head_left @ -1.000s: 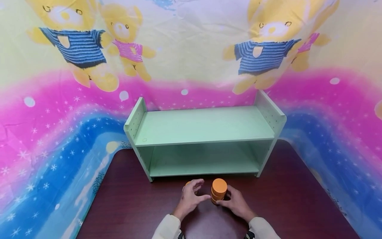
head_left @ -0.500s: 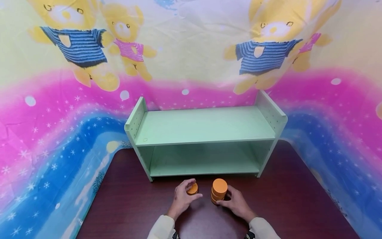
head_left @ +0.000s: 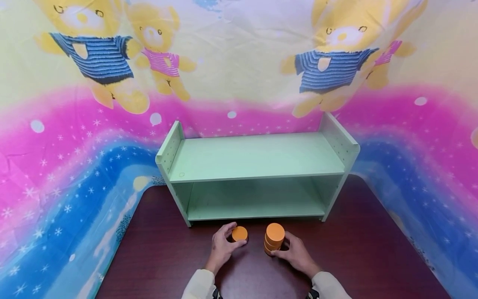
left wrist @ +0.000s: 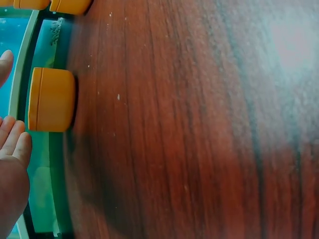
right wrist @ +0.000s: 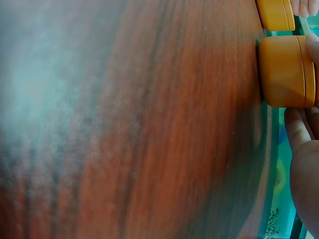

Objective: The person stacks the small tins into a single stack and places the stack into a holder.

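Observation:
Two orange round lidded jars (head_left: 274,236) stand stacked on the table, one atop the other. My right hand (head_left: 296,253) holds the stack from its right side, thumb at the front and fingers behind. In the right wrist view, the thumb and fingers lie on opposite sides of the lower jar (right wrist: 284,72). A single orange jar (head_left: 240,234) stands to the left of the stack. Around it is my left hand (head_left: 222,248), thumb and fingers spread. The left wrist view shows the fingers (left wrist: 19,144) near lid height, apart from that single jar (left wrist: 54,99).
Behind the jars stands a pale green two-tier shelf (head_left: 257,158) with raised side panels. The dark red-brown wooden table (head_left: 157,257) extends to both sides. A printed cloth with bears (head_left: 231,83) hangs behind and around it.
My left hand has moved left, away from the stack, and the single jar it had mostly hidden now shows between its thumb and fingers. The right hand and the stack have stayed put.

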Action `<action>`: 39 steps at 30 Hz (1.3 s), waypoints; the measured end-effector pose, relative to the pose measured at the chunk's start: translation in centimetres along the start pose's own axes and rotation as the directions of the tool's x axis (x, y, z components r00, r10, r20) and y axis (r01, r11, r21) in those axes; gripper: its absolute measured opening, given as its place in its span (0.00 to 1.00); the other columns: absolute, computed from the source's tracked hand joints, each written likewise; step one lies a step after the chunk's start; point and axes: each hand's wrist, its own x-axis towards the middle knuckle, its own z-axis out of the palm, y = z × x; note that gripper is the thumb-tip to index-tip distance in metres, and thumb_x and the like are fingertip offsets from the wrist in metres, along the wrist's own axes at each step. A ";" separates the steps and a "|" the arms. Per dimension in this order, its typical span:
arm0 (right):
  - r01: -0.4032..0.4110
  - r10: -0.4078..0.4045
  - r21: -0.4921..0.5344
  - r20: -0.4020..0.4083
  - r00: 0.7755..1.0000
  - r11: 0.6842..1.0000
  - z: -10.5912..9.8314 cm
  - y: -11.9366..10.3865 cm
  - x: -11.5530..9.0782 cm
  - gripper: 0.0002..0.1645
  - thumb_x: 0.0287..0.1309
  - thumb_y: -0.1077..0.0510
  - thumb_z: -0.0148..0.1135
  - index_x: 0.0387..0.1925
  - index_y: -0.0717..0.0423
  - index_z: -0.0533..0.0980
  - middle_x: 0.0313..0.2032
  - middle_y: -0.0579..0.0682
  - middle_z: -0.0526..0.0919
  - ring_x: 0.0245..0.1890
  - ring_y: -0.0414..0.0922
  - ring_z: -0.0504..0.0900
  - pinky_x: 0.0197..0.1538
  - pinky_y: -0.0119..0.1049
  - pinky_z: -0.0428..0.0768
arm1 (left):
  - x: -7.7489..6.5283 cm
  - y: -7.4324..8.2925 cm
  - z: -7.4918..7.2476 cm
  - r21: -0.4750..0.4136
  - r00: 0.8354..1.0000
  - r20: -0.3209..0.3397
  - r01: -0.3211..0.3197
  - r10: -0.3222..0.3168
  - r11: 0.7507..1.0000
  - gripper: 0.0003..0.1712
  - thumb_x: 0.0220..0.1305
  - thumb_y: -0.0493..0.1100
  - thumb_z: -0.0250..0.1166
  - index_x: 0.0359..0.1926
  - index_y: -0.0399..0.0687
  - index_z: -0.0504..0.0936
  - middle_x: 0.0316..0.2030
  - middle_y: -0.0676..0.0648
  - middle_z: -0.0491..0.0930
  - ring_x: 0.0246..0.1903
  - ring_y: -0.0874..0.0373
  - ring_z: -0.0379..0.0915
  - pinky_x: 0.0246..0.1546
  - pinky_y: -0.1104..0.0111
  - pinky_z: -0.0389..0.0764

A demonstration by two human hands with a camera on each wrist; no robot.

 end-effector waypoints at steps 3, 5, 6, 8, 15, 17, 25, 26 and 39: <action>-0.002 0.002 0.001 0.001 1.000 1.000 0.0 0.0 0.0 0.37 0.39 0.61 0.83 0.53 0.65 0.76 0.49 0.57 0.83 0.53 0.58 0.82 0.54 0.45 0.82 | 0.0 -0.2 -0.1 0.006 1.000 -0.001 0.015 -0.015 1.000 0.39 0.41 0.33 0.83 0.56 0.27 0.78 0.53 0.34 0.81 0.54 0.38 0.78 0.57 0.54 0.78; -0.004 0.004 0.002 0.002 1.000 1.000 0.0 0.0 0.0 0.37 0.39 0.61 0.83 0.53 0.65 0.76 0.49 0.57 0.83 0.53 0.58 0.82 0.54 0.45 0.82 | -0.1 -0.4 -0.1 0.009 1.000 0.000 0.018 -0.018 1.000 0.40 0.41 0.32 0.83 0.57 0.26 0.77 0.54 0.33 0.80 0.55 0.38 0.77 0.57 0.53 0.78; -0.004 0.004 0.002 0.002 1.000 1.000 0.0 0.0 0.0 0.37 0.39 0.61 0.83 0.53 0.65 0.76 0.49 0.58 0.83 0.53 0.58 0.82 0.54 0.45 0.82 | -0.1 -0.5 -0.1 0.013 1.000 0.002 0.024 -0.024 1.000 0.40 0.41 0.32 0.83 0.58 0.26 0.77 0.54 0.33 0.80 0.55 0.37 0.77 0.57 0.53 0.78; -0.002 0.002 0.002 0.000 1.000 1.000 0.0 -0.1 0.0 0.37 0.39 0.61 0.83 0.53 0.65 0.76 0.49 0.58 0.83 0.53 0.58 0.82 0.54 0.45 0.82 | -0.1 -0.7 -0.2 0.014 0.999 0.009 0.036 -0.036 0.999 0.41 0.41 0.32 0.82 0.58 0.26 0.76 0.55 0.33 0.79 0.55 0.37 0.76 0.57 0.54 0.78; -0.008 0.008 0.009 0.004 1.000 1.000 -0.1 -0.1 -0.1 0.38 0.40 0.61 0.83 0.54 0.65 0.75 0.50 0.59 0.83 0.53 0.59 0.81 0.54 0.45 0.83 | -0.2 -1.2 -0.1 0.027 0.997 0.034 0.062 -0.063 0.998 0.42 0.40 0.30 0.82 0.59 0.27 0.75 0.56 0.32 0.78 0.56 0.36 0.76 0.57 0.55 0.78; -0.009 0.009 0.012 0.007 1.000 1.000 -0.1 -0.2 -0.1 0.38 0.40 0.62 0.83 0.55 0.66 0.75 0.51 0.59 0.82 0.54 0.59 0.81 0.54 0.45 0.83 | -0.2 -1.2 -0.1 0.014 0.997 0.033 0.069 -0.070 0.998 0.42 0.40 0.29 0.82 0.59 0.26 0.75 0.56 0.31 0.78 0.56 0.36 0.75 0.57 0.55 0.78; -0.009 0.009 0.004 0.016 1.000 1.000 -0.2 -0.3 0.0 0.39 0.40 0.61 0.83 0.55 0.66 0.75 0.51 0.60 0.82 0.55 0.60 0.81 0.55 0.48 0.82 | -0.2 -1.3 0.1 0.010 0.996 0.021 0.091 -0.091 0.996 0.41 0.41 0.29 0.81 0.58 0.27 0.76 0.56 0.31 0.78 0.56 0.36 0.75 0.56 0.55 0.79; -0.009 0.009 0.003 0.016 1.000 1.000 -0.2 -0.3 0.0 0.39 0.40 0.61 0.83 0.55 0.66 0.75 0.52 0.60 0.82 0.55 0.60 0.80 0.55 0.49 0.81 | -0.2 -1.4 0.1 0.015 0.996 0.021 0.087 -0.088 0.996 0.40 0.41 0.29 0.81 0.58 0.27 0.76 0.56 0.31 0.78 0.56 0.36 0.76 0.56 0.55 0.79; -0.001 0.001 -0.014 0.024 1.000 1.000 -0.2 -0.1 0.0 0.38 0.41 0.59 0.83 0.54 0.65 0.75 0.51 0.59 0.82 0.54 0.60 0.81 0.54 0.48 0.82 | -0.2 -1.5 0.2 0.009 0.995 0.012 0.095 -0.095 0.995 0.38 0.42 0.27 0.80 0.57 0.27 0.76 0.55 0.30 0.78 0.54 0.36 0.77 0.53 0.57 0.81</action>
